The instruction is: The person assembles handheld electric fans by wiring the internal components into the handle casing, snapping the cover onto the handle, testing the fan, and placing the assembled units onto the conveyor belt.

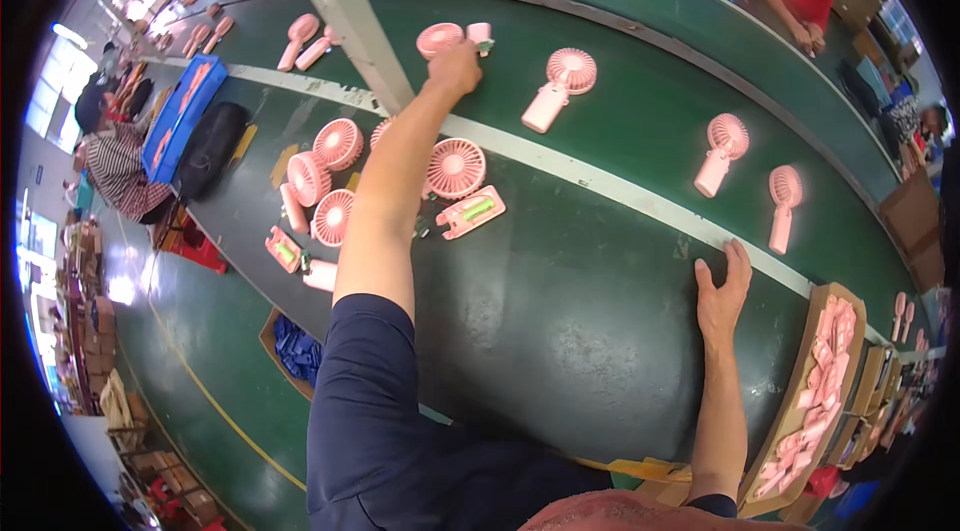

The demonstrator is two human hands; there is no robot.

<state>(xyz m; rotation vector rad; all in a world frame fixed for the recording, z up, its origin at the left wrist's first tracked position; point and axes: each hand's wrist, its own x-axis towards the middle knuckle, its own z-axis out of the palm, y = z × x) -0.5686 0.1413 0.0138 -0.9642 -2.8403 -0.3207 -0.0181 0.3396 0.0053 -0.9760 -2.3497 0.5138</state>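
Note:
My left hand reaches far over the green belt, its fingers closed on a pink handheld fan. Beside those fingers a pink handle piece shows, with a small green part near it. My right hand holds nothing; its fingers are stretched toward the white rail, over the dark worktop. Under and beside my left forearm sit several round pink fan heads. An open pink handle shell with a green battery lies by them, and a second such shell is farther left.
Assembled pink fans lie along the belt beyond the white rail. A grey post rises left of my left arm. At right stands a carton of pink parts. Co-workers sit at far left and far right.

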